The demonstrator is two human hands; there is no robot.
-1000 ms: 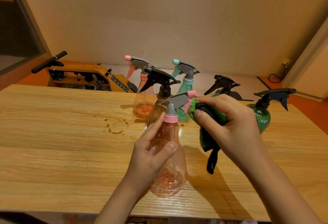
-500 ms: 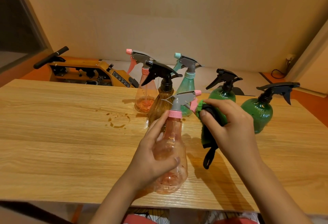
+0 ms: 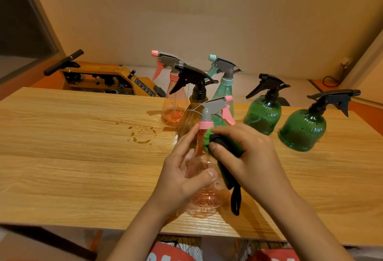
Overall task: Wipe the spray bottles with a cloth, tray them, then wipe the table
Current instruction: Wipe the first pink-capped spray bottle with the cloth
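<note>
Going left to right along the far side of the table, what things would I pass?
Yellow machine → pink bottle → brown bottle → teal bottle → green bottle → last green bottle.

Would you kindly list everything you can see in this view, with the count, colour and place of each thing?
held spray bottle: 1, clear pink with grey head, near table edge, in the left hand
pink spray bottle: 1, clear pink with grey head, back of the group
amber spray bottle: 1, amber with black head, just behind the held one
teal spray bottle: 1, teal with grey head, at the back
green spray bottles: 2, green with black heads, table's right side
cloth: 1, green with black strap, against the held bottle's neck
stains: one patch, brown, left of the bottles
table: 1, light wood
machine: 1, yellow, behind the table
left hand: grips the held bottle
right hand: holds the cloth
</note>
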